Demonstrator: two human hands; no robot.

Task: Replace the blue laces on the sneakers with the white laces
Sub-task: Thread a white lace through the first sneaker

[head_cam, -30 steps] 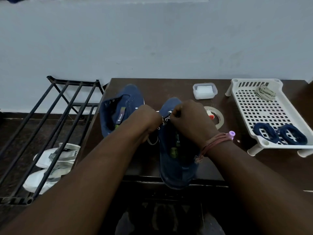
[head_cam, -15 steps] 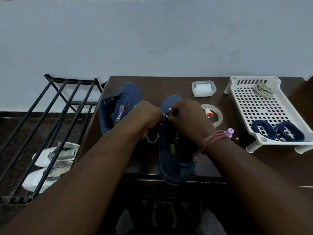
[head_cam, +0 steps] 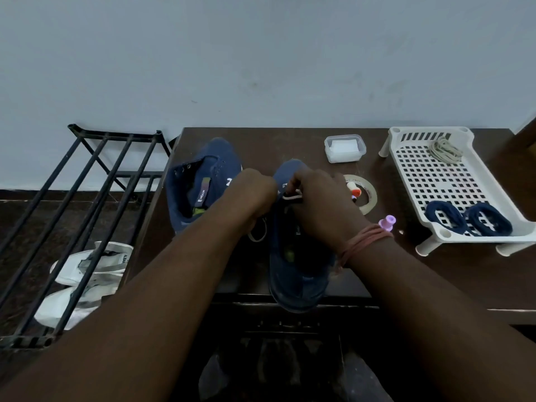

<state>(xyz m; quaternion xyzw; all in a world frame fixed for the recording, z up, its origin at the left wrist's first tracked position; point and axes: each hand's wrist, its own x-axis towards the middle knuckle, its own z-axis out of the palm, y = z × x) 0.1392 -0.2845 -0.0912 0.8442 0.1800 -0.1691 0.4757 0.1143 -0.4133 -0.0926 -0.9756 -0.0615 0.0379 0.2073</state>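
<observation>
Two blue sneakers stand on the dark table. The left sneaker (head_cam: pixel 203 181) has no lace and lies apart. The right sneaker (head_cam: pixel 295 274) sits at the table's front edge under both hands. My left hand (head_cam: pixel 255 192) and my right hand (head_cam: pixel 316 198) are curled over its eyelets and pinch the white lace (head_cam: pixel 293 196) between them. A loop of that lace (head_cam: pixel 258 233) hangs to the left of the shoe. Two coiled blue laces (head_cam: pixel 467 219) lie in the white tray (head_cam: pixel 435 181), and a second pale lace bundle (head_cam: pixel 443 149) is at its far end.
A clear lidded box (head_cam: pixel 345 147) and a tape roll (head_cam: pixel 367 195) with a small glue bottle (head_cam: pixel 353 188) sit behind the hands. A black metal shoe rack (head_cam: pixel 87 204) stands left of the table, with white sneakers (head_cam: pixel 84 274) under it.
Both hands stayed over the right sneaker's eyelets and shifted slightly; a short stretch of white lace now shows between the fingers. The shoes and tray have not moved.
</observation>
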